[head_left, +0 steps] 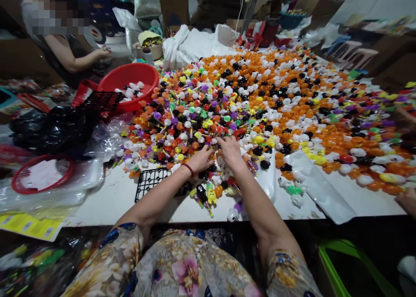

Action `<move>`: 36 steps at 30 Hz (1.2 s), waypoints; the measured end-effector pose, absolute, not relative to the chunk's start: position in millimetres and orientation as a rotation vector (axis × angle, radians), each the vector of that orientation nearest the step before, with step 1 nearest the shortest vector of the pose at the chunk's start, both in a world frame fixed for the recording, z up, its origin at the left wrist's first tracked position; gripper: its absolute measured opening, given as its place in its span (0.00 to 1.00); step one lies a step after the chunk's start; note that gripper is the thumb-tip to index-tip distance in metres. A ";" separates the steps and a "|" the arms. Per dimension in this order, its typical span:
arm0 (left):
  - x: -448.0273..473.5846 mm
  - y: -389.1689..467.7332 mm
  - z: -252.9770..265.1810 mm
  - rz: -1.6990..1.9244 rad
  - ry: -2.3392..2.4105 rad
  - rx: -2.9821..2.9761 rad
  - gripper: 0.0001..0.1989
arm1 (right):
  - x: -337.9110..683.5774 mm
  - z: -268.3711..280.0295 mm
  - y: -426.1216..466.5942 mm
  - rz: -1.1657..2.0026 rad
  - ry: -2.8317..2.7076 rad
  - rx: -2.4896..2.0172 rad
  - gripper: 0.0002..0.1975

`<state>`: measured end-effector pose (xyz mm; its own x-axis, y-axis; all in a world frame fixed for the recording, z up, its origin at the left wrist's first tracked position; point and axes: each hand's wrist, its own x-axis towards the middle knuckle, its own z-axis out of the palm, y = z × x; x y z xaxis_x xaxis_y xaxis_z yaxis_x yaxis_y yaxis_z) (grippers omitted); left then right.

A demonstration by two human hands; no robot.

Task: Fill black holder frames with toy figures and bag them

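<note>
On white tabletop [97, 201], left hand [201, 158] and right hand [229, 149], grips unclear, touch toys [208, 123], long axes pointing variously.

White table [107, 197], heaped plastic figures [253, 110], black grid [149, 180]

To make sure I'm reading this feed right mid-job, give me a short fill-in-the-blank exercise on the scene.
1. Of the left hand and right hand, both at the pile of small toys, the one with a bracelet is the ____ one.
2. The bare tabletop is coloured ____.
3. The basin holding white pieces is coloured ____.
4. The grid lying on the tabletop is coloured ____.

Missing words: left; white; red; black.
</note>
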<state>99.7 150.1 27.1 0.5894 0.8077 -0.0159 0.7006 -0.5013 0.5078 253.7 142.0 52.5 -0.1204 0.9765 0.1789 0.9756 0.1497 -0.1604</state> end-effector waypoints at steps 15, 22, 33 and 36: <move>51.0 100.5 30.8 0.879 1.011 1.365 0.22 | 254.3 41.8 102.7 0.594 -1.722 -1.590 0.13; 64.0 88.9 26.9 0.825 0.885 1.274 0.24 | 263.3 29.2 81.3 0.883 -1.323 -1.416 0.16; 69.4 83.2 36.0 0.906 0.854 1.035 0.24 | 248.2 42.0 64.0 0.819 -1.577 -1.397 0.20; 68.1 85.2 32.6 0.944 0.859 0.989 0.23 | 249.6 43.9 54.5 0.630 -1.790 -1.349 0.17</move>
<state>68.1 85.2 32.6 0.3476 0.9243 -0.1577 -0.2442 0.2517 0.9365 249.6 54.5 43.9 -0.1206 0.9481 0.2941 0.5554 0.3100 -0.7717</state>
